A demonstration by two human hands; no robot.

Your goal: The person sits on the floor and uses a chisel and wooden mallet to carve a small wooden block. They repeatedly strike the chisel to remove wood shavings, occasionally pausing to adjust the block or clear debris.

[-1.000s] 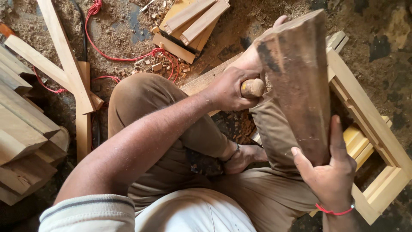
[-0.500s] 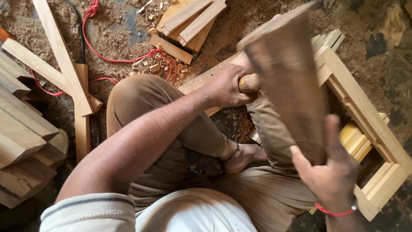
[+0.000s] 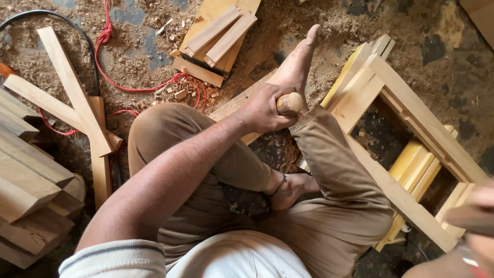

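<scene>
I sit on the floor with my legs folded. My left hand is closed around the rounded wooden handle of a tool; the tool's tip is hidden behind my knee. The handle stands over a pale plank that my bare foot presses down. My right hand is a blur at the lower right edge, gripping a dark wooden block that is mostly out of view.
A pale wooden frame with yellow rails lies on the right. Stacked boards sit at the left, crossed slats beside them, short offcuts at the top. A red cord and sawdust cover the floor.
My right hand has swung the dark wooden block down from beside the handle to the lower right edge. My left hand stays on the handle, and my foot is now uncovered.
</scene>
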